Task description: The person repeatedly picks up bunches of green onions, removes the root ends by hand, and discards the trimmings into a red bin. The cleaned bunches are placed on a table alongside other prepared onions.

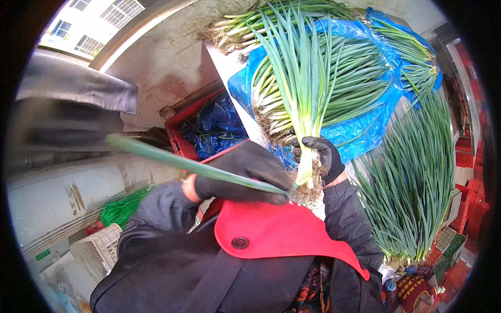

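My right hand [327, 156], in a black glove, grips a small bunch of green onions [309, 101] low on the white stems. Their leaves point away from me and the hairy roots [307, 192] hang towards me. My left hand [246, 172], also gloved in black, is closed at the base of a long green onion leaf [199, 168] beside those roots. That leaf stretches out to the left and blurs at its far end. The left fingertips are partly hidden under the hand. Behind the held bunch, a large pile of green onions [352, 78] rests on blue plastic sheeting [356, 137].
More green onions [411, 172] stand in a tall pile on the right. Another bundle [235, 33] lies at the back by the wall. A red crate [182, 141] with blue plastic and leaf scraps is at left. A white basket [98, 250] sits lower left; another person [417, 289] is lower right.
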Motion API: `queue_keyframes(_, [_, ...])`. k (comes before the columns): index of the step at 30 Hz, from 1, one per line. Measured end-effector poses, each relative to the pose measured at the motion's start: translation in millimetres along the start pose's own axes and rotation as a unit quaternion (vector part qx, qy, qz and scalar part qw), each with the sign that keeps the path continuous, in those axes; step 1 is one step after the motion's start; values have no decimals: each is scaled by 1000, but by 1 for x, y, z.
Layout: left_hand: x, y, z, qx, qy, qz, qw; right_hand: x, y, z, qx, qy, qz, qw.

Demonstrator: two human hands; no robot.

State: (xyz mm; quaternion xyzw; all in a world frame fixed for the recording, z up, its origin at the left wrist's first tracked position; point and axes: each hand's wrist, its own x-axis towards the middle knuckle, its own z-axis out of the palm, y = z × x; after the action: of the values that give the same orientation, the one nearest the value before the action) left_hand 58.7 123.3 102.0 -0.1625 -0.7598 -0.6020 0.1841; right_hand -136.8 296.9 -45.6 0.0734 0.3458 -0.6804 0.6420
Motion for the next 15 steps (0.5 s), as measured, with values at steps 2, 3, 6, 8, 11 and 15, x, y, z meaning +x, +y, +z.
queue_keyframes(2, [-1,24,-24,43,14,-12,999,5,-4,5,-31,-24,4,999])
queue_keyframes(3, [-5,30,-29,58,24,-12,998,8,-4,8,-47,-36,5,998])
queue_keyframes(6, [-8,37,-30,-2,38,-12,999,36,26,-13,-376,103,-196,900])
queue_keyframes(8, [-15,40,-29,14,68,18,997,19,-10,34,-145,27,-8,989])
queue_keyframes(11, [-24,58,-35,47,89,19,995,26,-10,40,-161,20,-49,986])
queue_keyframes(15, [-44,92,-52,135,158,-16,978,42,-16,23,-151,-14,-45,987])
